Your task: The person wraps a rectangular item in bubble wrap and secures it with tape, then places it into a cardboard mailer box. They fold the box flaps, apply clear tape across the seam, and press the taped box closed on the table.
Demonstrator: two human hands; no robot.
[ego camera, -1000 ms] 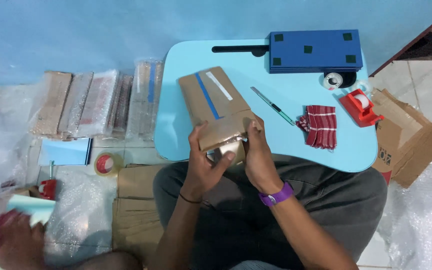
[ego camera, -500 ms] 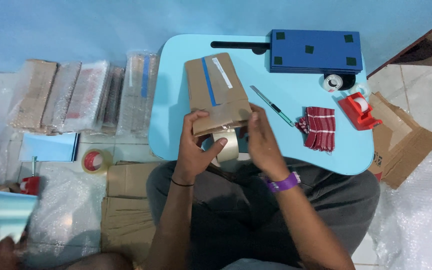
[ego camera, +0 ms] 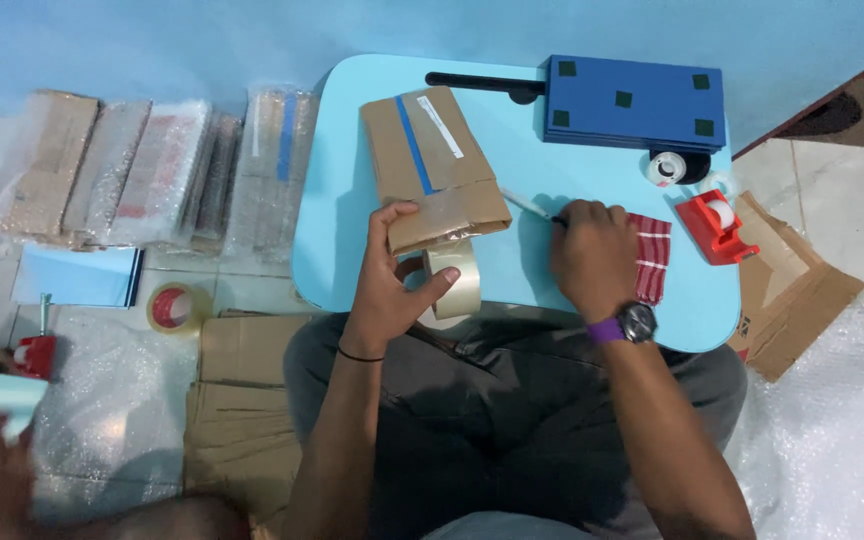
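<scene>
R hand (ego camera: 592,258) left the cardboard parcel (ego camera: 434,168), now on the pen (ego camera: 530,205) right of parcel; L hand (ego camera: 392,275) alone holds tape roll (ego camera: 455,280).

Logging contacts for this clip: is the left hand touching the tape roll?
Touching. The head view shows the left hand with its thumb lying across the tape roll, below the cardboard parcel.

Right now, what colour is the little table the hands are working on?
Light blue. The table shows best in the head view.

We see a light blue table (ego camera: 572,270). A brown parcel (ego camera: 430,165), blue board (ego camera: 634,102), red tape holder (ego camera: 712,225) and striped cloth (ego camera: 652,255) lie on it.
</scene>
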